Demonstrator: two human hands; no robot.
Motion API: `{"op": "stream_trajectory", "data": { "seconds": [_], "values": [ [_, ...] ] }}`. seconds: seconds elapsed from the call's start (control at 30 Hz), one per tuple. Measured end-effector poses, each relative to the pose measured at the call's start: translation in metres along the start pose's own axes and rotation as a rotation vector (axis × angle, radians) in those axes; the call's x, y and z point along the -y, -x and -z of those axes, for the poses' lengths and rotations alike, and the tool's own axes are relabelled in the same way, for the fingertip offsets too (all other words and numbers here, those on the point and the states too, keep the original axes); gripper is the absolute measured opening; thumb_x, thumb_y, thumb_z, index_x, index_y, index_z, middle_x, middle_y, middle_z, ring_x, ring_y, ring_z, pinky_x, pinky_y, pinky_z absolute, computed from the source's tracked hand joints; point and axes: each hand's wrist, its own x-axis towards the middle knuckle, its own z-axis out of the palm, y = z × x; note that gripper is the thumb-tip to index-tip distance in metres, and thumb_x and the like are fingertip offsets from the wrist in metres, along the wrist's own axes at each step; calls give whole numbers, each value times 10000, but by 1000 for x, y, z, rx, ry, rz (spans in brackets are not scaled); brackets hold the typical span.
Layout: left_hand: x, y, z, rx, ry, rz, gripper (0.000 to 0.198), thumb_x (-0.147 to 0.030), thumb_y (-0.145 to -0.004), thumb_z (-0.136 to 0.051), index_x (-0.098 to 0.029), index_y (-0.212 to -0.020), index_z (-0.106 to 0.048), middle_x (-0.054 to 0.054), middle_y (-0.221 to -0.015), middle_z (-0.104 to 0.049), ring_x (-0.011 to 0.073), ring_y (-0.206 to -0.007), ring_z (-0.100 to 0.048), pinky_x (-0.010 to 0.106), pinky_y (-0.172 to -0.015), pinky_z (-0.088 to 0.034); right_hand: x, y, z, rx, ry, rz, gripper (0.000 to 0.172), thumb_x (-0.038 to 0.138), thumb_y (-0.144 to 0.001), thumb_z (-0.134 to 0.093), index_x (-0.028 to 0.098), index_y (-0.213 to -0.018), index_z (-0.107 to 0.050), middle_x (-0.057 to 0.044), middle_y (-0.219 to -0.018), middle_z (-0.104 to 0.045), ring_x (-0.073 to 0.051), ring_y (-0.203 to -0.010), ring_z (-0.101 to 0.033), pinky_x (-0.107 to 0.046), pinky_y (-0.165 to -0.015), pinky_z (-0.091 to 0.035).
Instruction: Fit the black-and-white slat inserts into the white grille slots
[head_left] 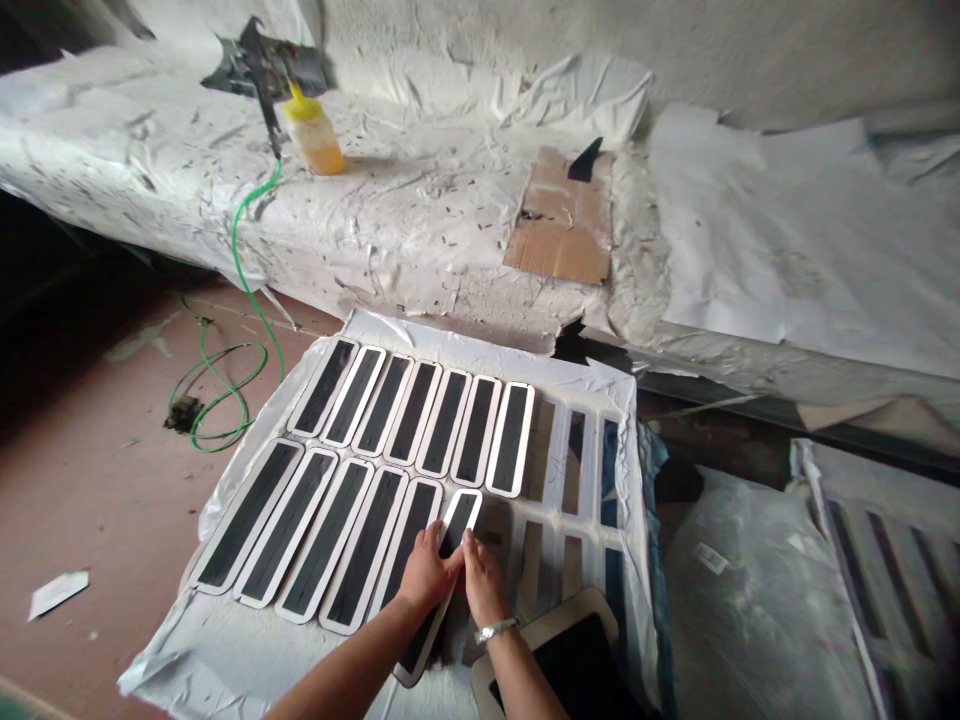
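Several long dark panels with white rounded borders (406,412) lie in two rows on a white-covered slatted rack (556,520). Another such panel (462,510) sits tilted at the right end of the front row, between my hands. On its left edge, the fingers of my left hand (429,570) are closed. My right hand (484,582), with a metal band at the wrist, grips the opposite edge. Part of this panel is hidden under my hands and left forearm. A larger dark piece with a beige border (600,606) lies below my right forearm.
Behind the rack runs a paper-covered ledge (420,220). On it are a spray gun (262,85), a yellow-topped bottle with orange liquid (319,135) and cardboard (562,225). A green hose (236,225) trails to the floor. Clear plastic (750,590) and another slatted rack (881,560) stand right.
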Motion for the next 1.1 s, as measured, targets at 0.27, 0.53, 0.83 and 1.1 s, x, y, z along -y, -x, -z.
{"op": "stream_trajectory", "data": {
  "seconds": [0.27, 0.53, 0.83, 1.1],
  "values": [
    [12, -10, 15, -1, 300, -4, 631, -542, -779, -494, -45, -1166, -523, 174, -1049, -632, 258, -947, -600, 377, -875, -457, 23, -13, 16, 34, -224, -67, 350, 498, -828, -342, 193, -719, -475, -27, -668, -547, -161, -662, -504, -277, -650, -384],
    [25, 24, 2, 73, 125, -26, 268, -368, -828, -468, -132, -876, -587, 73, -826, -634, 178, -749, -572, 281, -709, -431, -21, 20, 0, -45, -151, -136, 395, 559, -839, -283, 209, -718, -420, -5, -645, -478, -153, -624, -465, -282, -639, -371],
    [23, -13, 26, 101, -160, 11, 212, -314, -766, -554, -150, -633, -575, 23, -625, -575, 136, -582, -496, 266, -552, -277, -16, -23, 0, 62, 154, -135, 320, 416, -849, -371, 207, -610, -415, 11, -523, -476, -122, -513, -434, -248, -529, -290],
    [18, -15, 33, 199, -301, 70, 197, -283, -753, -598, -143, -627, -654, 42, -590, -609, 147, -600, -563, 236, -567, -355, -4, -28, 9, 219, 408, -183, 291, 333, -875, -480, 164, -667, -591, -24, -569, -617, -101, -511, -555, -215, -547, -343]
  ]
}}
